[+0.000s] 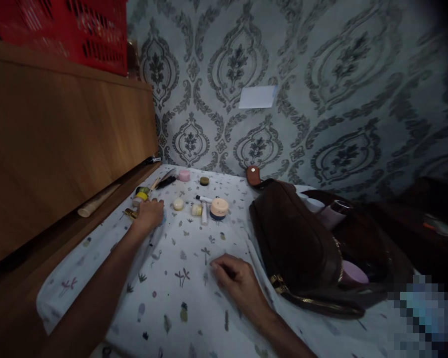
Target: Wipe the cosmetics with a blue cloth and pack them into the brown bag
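Note:
My left hand (149, 215) reaches over the far left of the patterned cloth, fingers curled downward; whatever they grip, if anything, is hidden. Just beyond its fingers is a small jar with a yellow band (141, 197). A small gold item (130, 214) pokes out beside it. My right hand (238, 279) rests on the cloth, loosely curled, with nothing visible in it. Between and beyond the hands are a peach-lidded jar (219, 207), a small tube (204, 214), a cream-coloured round pot (178, 204), a small yellowish jar (196, 210) and a white pen-like stick (204, 199).
To the right, a dark brown bag (294, 233) lies unzipped with containers inside. At the back sit a pink jar (184, 175), a dark-lidded pot (204, 181) and a black brush (166, 182). A wooden panel (70, 144) borders the left, with a red basket (93, 37) on top.

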{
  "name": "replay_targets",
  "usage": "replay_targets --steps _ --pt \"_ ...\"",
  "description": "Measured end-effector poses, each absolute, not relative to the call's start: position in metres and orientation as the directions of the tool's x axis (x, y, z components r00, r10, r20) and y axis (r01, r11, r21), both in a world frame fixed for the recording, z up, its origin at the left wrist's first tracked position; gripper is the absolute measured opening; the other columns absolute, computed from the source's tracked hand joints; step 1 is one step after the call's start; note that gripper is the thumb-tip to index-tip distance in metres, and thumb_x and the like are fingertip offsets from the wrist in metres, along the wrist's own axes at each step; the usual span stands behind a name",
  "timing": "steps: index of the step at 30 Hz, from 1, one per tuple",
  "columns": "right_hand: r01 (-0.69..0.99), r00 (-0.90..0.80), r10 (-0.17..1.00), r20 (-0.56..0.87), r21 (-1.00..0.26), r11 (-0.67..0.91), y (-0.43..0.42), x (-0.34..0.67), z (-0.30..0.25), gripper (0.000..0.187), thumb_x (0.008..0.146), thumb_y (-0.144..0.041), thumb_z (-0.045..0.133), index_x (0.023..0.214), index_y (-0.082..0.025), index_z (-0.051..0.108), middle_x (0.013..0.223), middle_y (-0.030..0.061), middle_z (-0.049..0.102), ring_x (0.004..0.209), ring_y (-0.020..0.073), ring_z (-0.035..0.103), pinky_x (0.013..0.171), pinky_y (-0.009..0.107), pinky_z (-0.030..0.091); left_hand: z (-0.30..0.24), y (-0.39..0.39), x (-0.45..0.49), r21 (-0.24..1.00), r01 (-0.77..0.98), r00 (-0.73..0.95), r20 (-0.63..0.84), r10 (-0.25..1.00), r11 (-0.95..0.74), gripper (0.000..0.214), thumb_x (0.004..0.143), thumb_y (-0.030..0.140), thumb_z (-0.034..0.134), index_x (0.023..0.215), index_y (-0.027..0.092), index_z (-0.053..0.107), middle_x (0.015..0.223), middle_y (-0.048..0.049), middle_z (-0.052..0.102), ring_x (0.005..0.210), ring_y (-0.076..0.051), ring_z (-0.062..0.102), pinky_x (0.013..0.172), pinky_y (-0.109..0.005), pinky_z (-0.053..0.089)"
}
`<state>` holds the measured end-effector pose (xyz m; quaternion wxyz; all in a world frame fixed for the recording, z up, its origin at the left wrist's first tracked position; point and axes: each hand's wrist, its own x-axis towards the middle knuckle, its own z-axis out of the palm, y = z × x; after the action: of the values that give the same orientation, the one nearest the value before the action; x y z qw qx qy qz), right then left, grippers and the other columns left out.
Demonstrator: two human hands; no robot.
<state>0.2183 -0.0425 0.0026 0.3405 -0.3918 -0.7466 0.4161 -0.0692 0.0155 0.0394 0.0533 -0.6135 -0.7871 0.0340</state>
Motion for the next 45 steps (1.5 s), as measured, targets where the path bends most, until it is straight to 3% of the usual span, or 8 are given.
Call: replay_targets --steps 7,13,17,24,30,34,39,45 --pt "0.313 -0.461 0.857 0.230 -0.862 0.399 -0.042 0.218 0.003 0.024 0.084 -0.028 0.052 0.070 -0.017 0.068 0.064 0.0029 0.064 0.061 0.0153 0.056 0.055 0.024 0.042 0.041 0.012 -0.064 -0.145 0.953 -0.265 0.018 0.964 0.265 0.043 0.090 0.009 0.034 0.126 0.009 0.059 0.116 -0.0245 0.064 0.106 -0.036 0.063 0.084 -0.048 0.047" --pt "0.326 -0.438 0.862 0.256 -0.848 0.417 -0.044 0.219 0.000 0.017 0.079 -0.012 0.055 0.072 -0.016 0.070 0.067 0.0011 0.067 0.064 0.0132 0.058 0.062 0.022 0.044 0.050 0.010 -0.050 -0.147 0.976 -0.169 -0.029 0.985 0.163 0.041 0.089 0.007 0.029 0.116 0.005 0.061 0.112 -0.0262 0.063 0.105 -0.035 0.061 0.081 -0.042 0.047" --pt "0.324 -0.439 0.862 0.253 -0.850 0.415 -0.043 0.222 -0.002 0.016 0.080 -0.011 0.058 0.074 -0.017 0.071 0.072 0.0005 0.069 0.067 0.0125 0.060 0.064 0.020 0.045 0.051 0.014 -0.041 -0.222 0.962 -0.161 0.002 0.987 0.158 0.038 0.094 0.016 0.027 0.111 0.015 0.061 0.124 -0.0200 0.058 0.113 -0.035 0.055 0.077 -0.037 0.046" --pt "0.342 -0.435 0.847 0.306 -0.814 0.470 -0.041 0.225 -0.012 0.011 0.079 -0.012 0.062 0.075 -0.017 0.072 0.073 0.0007 0.071 0.066 0.0120 0.061 0.064 0.019 0.045 0.046 0.024 -0.050 -0.251 0.957 -0.171 -0.072 0.983 0.148 0.029 0.093 0.024 0.026 0.092 0.020 0.055 0.096 -0.0123 0.069 0.088 -0.026 0.060 0.069 -0.029 0.039" --pt "0.339 -0.445 0.834 0.327 -0.800 0.495 -0.038 0.227 -0.017 0.012 0.082 -0.017 0.062 0.079 -0.017 0.074 0.076 0.0017 0.073 0.068 0.0125 0.063 0.065 0.019 0.046 0.034 0.031 -0.053 -0.145 0.980 -0.132 0.029 0.991 0.135 0.035 0.094 0.027 0.021 0.078 0.024 0.052 0.081 -0.0065 0.070 0.083 -0.027 0.059 0.069 -0.032 0.038" --pt "0.344 -0.436 0.836 0.332 -0.797 0.496 -0.038 0.227 -0.015 0.013 0.079 -0.012 0.062 0.077 -0.015 0.074 0.073 0.0013 0.071 0.065 0.0121 0.060 0.062 0.019 0.044 0.037 0.029 -0.043 -0.178 0.968 -0.170 0.043 0.984 0.175 0.025 0.093 0.024 0.030 0.089 0.021 0.055 0.102 -0.0112 0.071 0.088 -0.025 0.063 0.065 -0.028 0.039" --pt "0.319 -0.430 0.832 0.352 -0.803 0.504 -0.039 0.227 -0.010 0.017 0.079 -0.009 0.058 0.071 -0.016 0.071 0.068 0.0003 0.068 0.061 0.0117 0.057 0.058 0.020 0.041 0.041 0.025 -0.039 -0.121 0.977 -0.168 0.082 0.982 0.178 0.026 0.092 0.025 0.036 0.098 0.019 0.060 0.099 -0.0128 0.072 0.090 -0.027 0.067 0.066 -0.030 0.042" --pt "0.294 -0.432 0.830 0.352 -0.816 0.498 -0.039 0.225 -0.008 0.020 0.079 -0.007 0.055 0.071 -0.017 0.071 0.070 0.0010 0.070 0.064 0.0130 0.061 0.060 0.021 0.043 0.033 0.026 -0.038 0.125 0.981 -0.170 0.158 0.973 0.151 0.027 0.091 0.030 0.039 0.099 0.019 0.062 0.095 -0.0121 0.071 0.094 -0.028 0.065 0.073 -0.032 0.044"
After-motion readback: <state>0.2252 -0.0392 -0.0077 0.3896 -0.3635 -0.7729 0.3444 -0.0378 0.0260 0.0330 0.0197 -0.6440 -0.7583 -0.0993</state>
